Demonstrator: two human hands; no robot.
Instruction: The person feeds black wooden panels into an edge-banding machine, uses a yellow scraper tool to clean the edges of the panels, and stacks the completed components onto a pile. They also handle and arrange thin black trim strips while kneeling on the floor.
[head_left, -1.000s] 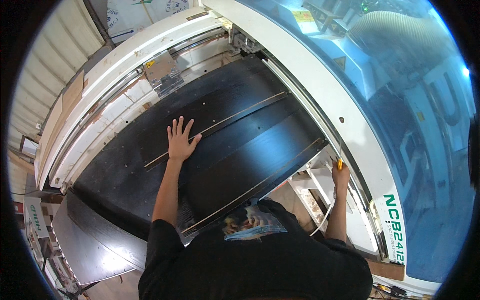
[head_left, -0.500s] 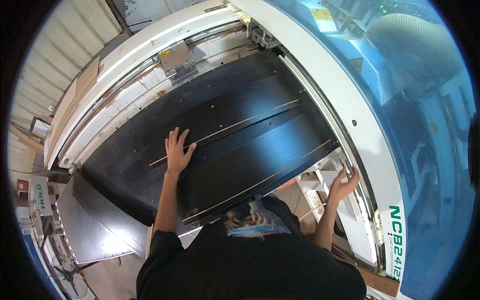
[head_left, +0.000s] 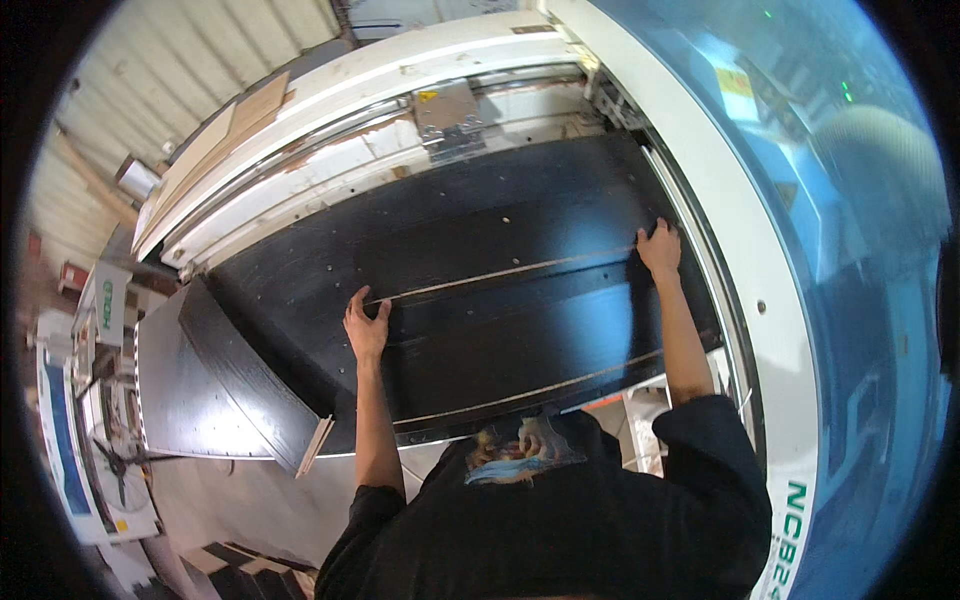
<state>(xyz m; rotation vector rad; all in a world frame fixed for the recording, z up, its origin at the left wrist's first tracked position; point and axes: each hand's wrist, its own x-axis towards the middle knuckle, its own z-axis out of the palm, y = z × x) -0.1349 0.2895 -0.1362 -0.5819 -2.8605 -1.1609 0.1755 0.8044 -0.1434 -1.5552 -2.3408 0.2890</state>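
A long black board (head_left: 510, 335) lies flat on the machine's black bed (head_left: 440, 225), with a pale strip along its far edge and another pale line along its near side. My left hand (head_left: 367, 326) grips the board's far left corner, its thumb and curved fingers around the end. At the far right corner, my right hand (head_left: 659, 250) has its fingers bent over the edge. Both forearms reach across the board; the undersides of the fingers are hidden.
A white rail frame (head_left: 755, 270) and blue machine housing (head_left: 870, 330) border the right. A metal clamp block (head_left: 447, 115) sits on the far rail. More dark panels (head_left: 225, 375) rest at left, above a floor fan (head_left: 120, 465).
My right hand has moved from the near right rail up to the board's far right corner. My left hand has shifted to the far left corner. The view has turned.
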